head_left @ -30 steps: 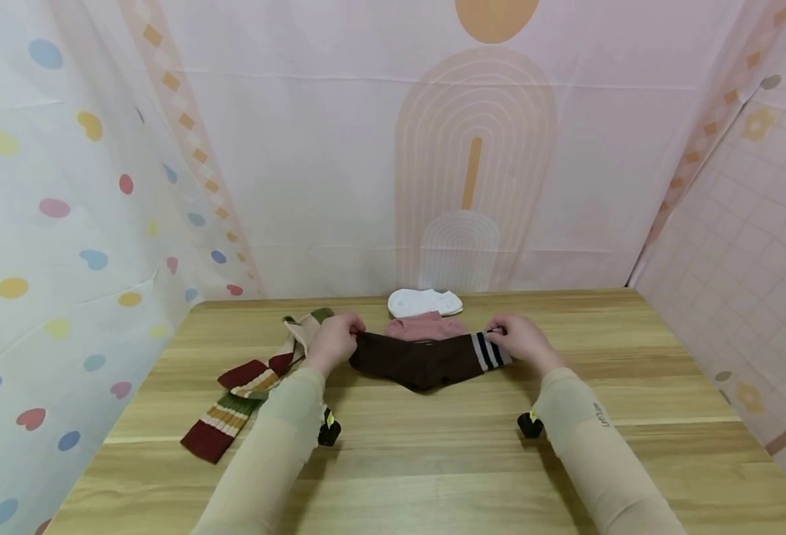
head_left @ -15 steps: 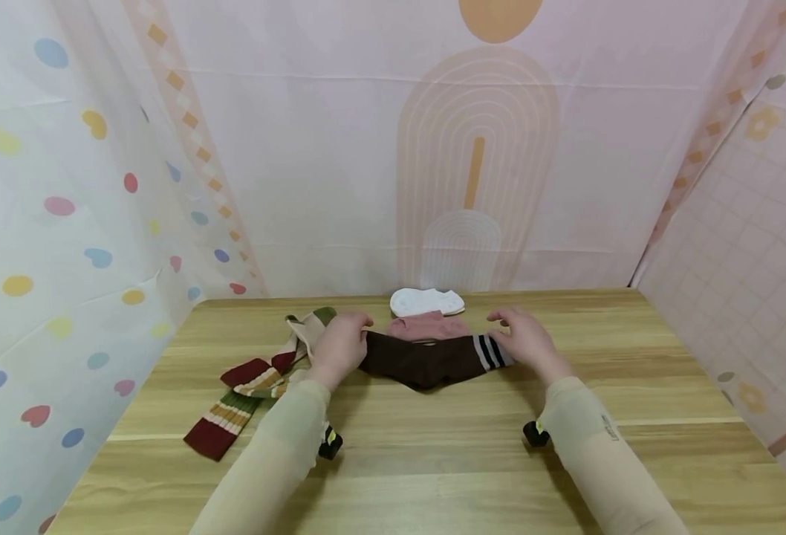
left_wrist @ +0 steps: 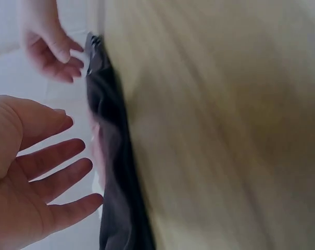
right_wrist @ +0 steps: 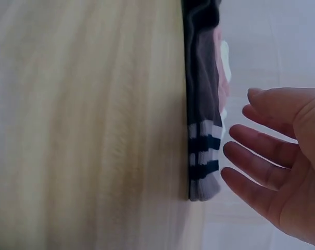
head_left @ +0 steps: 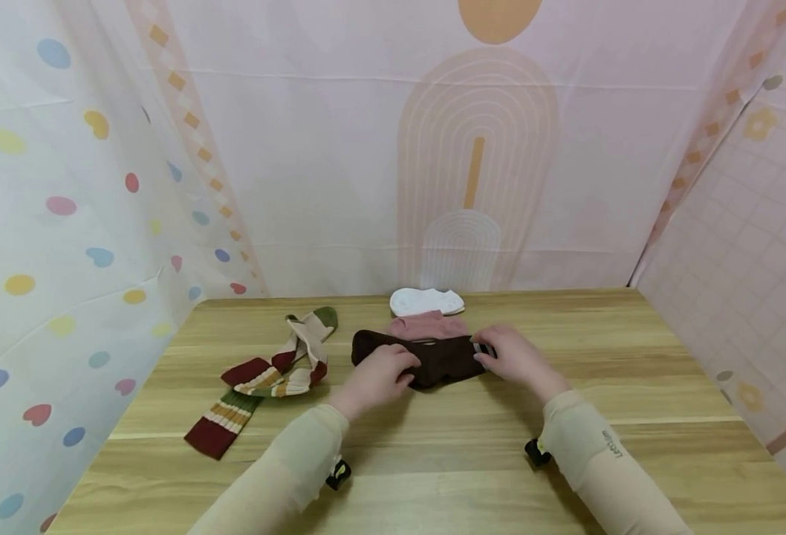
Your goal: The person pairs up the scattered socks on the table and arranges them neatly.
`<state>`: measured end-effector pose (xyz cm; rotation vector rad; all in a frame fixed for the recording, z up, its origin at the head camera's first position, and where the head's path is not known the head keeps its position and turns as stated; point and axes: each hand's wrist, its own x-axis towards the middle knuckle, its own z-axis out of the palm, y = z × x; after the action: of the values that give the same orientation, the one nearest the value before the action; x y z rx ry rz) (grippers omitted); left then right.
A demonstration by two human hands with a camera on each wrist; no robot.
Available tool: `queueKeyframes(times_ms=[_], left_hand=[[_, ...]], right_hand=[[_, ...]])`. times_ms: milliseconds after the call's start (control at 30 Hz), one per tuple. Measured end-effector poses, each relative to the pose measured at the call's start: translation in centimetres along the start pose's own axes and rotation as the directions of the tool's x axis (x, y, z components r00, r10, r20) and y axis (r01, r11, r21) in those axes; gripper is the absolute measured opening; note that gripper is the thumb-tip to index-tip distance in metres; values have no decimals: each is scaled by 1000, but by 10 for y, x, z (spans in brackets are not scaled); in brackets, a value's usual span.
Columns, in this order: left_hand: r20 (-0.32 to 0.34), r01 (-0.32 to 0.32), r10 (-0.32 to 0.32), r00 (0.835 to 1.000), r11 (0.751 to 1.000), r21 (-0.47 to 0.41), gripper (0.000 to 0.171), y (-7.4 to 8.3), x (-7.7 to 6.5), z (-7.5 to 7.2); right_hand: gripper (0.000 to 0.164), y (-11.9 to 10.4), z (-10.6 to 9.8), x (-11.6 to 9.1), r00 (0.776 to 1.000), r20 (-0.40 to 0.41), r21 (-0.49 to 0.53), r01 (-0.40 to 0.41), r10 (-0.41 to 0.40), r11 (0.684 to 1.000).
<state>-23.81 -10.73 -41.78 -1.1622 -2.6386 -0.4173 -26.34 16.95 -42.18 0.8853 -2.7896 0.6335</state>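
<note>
A dark brown pair of socks (head_left: pixel 449 364) lies lengthwise across the table. Its grey cuff with black stripes (right_wrist: pixel 203 156) shows plainly in the right wrist view. Over the middle of the socks is my left hand (head_left: pixel 376 377), fingers spread and loosely bent; the left wrist view has its fingertips (left_wrist: pixel 76 148) just above the fabric. My right hand (head_left: pixel 516 357) hovers at the striped cuff and partly covers it in the head view. Its thumb and fingers are apart, with no fabric between them in the right wrist view.
Behind the brown socks lie pink socks (head_left: pixel 426 325), and white low-cut socks (head_left: pixel 425 301) sit behind those near the table's back edge. To the left, long striped socks (head_left: pixel 286 375) in red, green, yellow and cream lie crumpled. Printed curtains (head_left: pixel 326 163) enclose the wooden table (head_left: pixel 433 483).
Both hands have let go of the brown socks' ends. My left hand has moved right to the socks' middle, and the right hand has shifted slightly over the cuff.
</note>
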Motion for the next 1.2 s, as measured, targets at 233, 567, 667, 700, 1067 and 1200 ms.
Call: queueKeyframes(times_ms=[233, 567, 667, 700, 1067, 1200], left_hand=[[89, 20, -19, 996, 1000, -9, 25, 6, 1, 14], [179, 38, -39, 983, 999, 12, 28, 6, -2, 21], [186, 51, -53, 981, 999, 15, 27, 8, -1, 21], [187, 50, -52, 981, 999, 15, 27, 9, -1, 21], [205, 23, -21, 979, 1000, -6, 24, 5, -1, 20], [190, -17, 25, 981, 999, -43, 25, 0, -2, 20]], right_hand=[[26, -1, 7, -1, 998, 70, -50, -1, 5, 999], [22, 0, 11, -3, 995, 93, -84, 30, -22, 996], [20, 1, 10, -3, 994, 102, -93, 44, -34, 995], [19, 2, 10, -2, 994, 105, -94, 48, -38, 994], [19, 7, 11, -1, 992, 102, -100, 83, -73, 992], [20, 8, 12, -2, 992, 106, -99, 82, -71, 992]])
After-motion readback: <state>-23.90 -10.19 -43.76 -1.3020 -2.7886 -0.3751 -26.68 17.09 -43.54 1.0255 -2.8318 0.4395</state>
